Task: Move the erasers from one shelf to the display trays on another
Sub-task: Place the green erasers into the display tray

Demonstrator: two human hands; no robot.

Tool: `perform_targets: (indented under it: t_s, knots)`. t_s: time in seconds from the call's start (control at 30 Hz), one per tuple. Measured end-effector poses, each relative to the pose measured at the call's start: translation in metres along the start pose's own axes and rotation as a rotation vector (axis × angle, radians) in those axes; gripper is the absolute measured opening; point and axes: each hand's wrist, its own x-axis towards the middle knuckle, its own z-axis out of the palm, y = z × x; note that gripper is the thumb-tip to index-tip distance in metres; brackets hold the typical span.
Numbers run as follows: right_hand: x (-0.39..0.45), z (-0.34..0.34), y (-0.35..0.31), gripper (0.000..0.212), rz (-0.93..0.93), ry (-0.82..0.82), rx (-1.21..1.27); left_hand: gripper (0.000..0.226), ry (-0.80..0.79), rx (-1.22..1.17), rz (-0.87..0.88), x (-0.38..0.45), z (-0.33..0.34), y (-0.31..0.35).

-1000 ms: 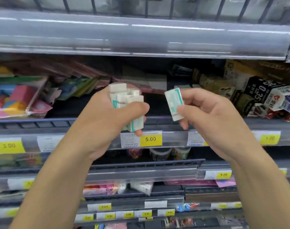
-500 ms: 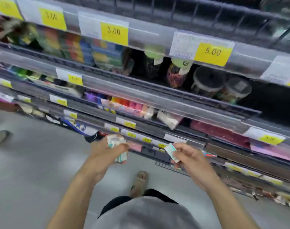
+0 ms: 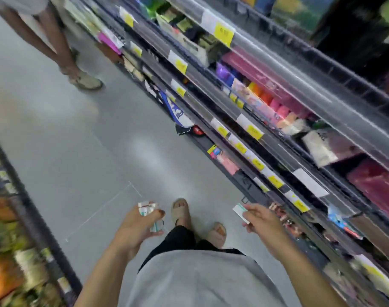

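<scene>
A shop aisle with a grey floor (image 3: 82, 134) runs away ahead, seen from above and blurred by motion. Low in view, a person in a grey top holds both hands out over the floor, well apart. The left hand (image 3: 138, 224) is curled around a bunch of small white and teal erasers (image 3: 147, 209), some sticking out above the fingers and some below. The right hand (image 3: 261, 220) pinches a single white and teal eraser (image 3: 241, 212) between thumb and fingertips. Between the hands, the person's two feet in beige sandals (image 3: 181, 210) stand on the floor. To the right, tiered shelves (image 3: 299, 120) slant across the view, packed with pink, purple and orange goods and edged with yellow price labels (image 3: 224, 33). At the top left stand another person's legs (image 3: 56, 41). Another shelf (image 3: 23, 229) of blurred goods lines the lower left.
</scene>
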Motion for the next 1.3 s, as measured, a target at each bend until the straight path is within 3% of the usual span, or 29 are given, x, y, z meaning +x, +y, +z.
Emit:
perform_targets:
  t_s: [0.27,0.47,0.8,1.07,1.3]
  knots:
    - [0.046,0.132,-0.126,0.017,-0.213,-0.222,-0.150,0.025,0.164,-0.194,0.010,0.026,-0.092,0.007]
    - [0.067,0.218,-0.177,0.020,-0.209,-0.260,-0.247,0.025,0.198,-0.270,0.003,0.070,-0.168,0.044]
    - [0.127,0.287,-0.247,0.020,-0.182,-0.199,-0.292,0.025,0.123,-0.254,0.083,0.167,-0.245,0.183]
    - [0.223,0.340,-0.347,0.021,-0.188,-0.205,-0.262,0.030,0.196,-0.274,0.070,0.242,-0.257,0.280]
    - [0.257,0.371,-0.480,0.021,-0.417,-0.228,-0.300,0.027,0.195,-0.292,0.173,0.287,-0.258,0.397]
